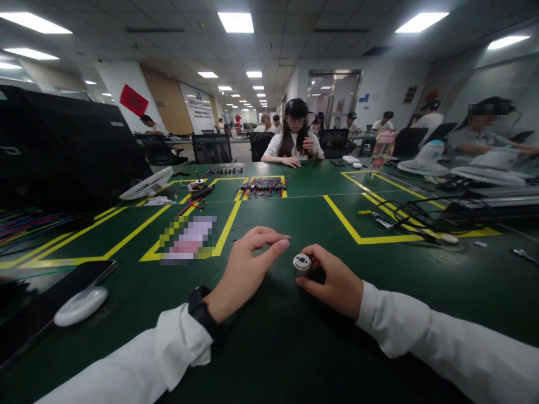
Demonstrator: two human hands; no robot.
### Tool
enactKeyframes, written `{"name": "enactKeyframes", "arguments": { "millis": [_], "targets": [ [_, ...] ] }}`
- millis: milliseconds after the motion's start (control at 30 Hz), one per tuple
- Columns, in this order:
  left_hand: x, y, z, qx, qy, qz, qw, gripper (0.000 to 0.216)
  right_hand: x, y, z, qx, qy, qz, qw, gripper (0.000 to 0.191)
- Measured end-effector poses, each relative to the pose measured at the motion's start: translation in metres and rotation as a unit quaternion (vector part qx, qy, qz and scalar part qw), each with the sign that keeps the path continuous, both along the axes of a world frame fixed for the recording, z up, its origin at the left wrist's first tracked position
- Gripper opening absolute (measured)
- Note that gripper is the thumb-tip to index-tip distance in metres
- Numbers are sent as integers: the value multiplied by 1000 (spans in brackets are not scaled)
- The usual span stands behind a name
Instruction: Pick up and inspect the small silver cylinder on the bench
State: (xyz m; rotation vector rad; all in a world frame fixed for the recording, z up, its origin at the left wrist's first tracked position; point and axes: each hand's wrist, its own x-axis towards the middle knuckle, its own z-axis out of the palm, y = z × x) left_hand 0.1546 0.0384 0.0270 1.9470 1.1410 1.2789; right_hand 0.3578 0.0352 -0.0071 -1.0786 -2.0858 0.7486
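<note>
My right hand (332,280) grips a small metal cylinder, which looks like a motor (301,268), between thumb and fingers. It stands upright at the table surface, its round silver end with dark holes facing up. Just to the left is my left hand (252,258), a dark band on its wrist. The thumb and fingertips of that hand come together in a pinch. Whatever may be between them is too small to make out. The left fingertips stay a little apart from the motor.
Yellow tape marks the green table (290,224). A bundle of coloured wires (263,188) lies ahead, with black cables (404,216) to the right. On the left are a white mouse (81,306), a dark phone-like slab (54,314) and a black monitor (67,151). Across sits a person (295,140).
</note>
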Motion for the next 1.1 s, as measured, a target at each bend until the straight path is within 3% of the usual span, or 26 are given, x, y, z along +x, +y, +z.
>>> {"name": "enactKeyframes", "arguments": {
  "millis": [100, 233, 400, 500, 600, 667, 900, 1000, 1100],
  "targets": [
    [-8, 2, -12, -24, 104, -13, 994, 23, 12, -3, 1, 10, -41, -26, 999, 33],
    [-7, 3, -29, -15, 269, -15, 963, 21, 20, -5, 3, 9, -48, -38, 998, 33],
    [-4, 5, -36, -23, 332, -17, 943, 24, 17, -5, 2, 15, -58, -34, 998, 33],
    [-8, 6, -35, -39, 267, -23, 963, 44, 16, -6, 3, 14, -46, -36, 998, 32],
    [-21, 5, -31, -67, 89, -11, 994, 65, 25, -6, 3, 24, -3, -74, 997, 34],
    [-38, 3, -30, -94, -22, -7, 995, 68, 42, -4, 2, 57, 16, -121, 991, 37],
    [-135, -21, -43, -180, -182, 34, 966, 100, 164, -1, -9, 146, -113, -319, 930, 51],
    [-169, -38, -42, -227, -229, 56, 945, 93, 221, -4, -15, 118, -182, -408, 887, 52],
    [-184, -48, -35, -260, -277, 67, 923, 73, 265, -5, -20, 100, -233, -466, 848, 55]
  ]
}}
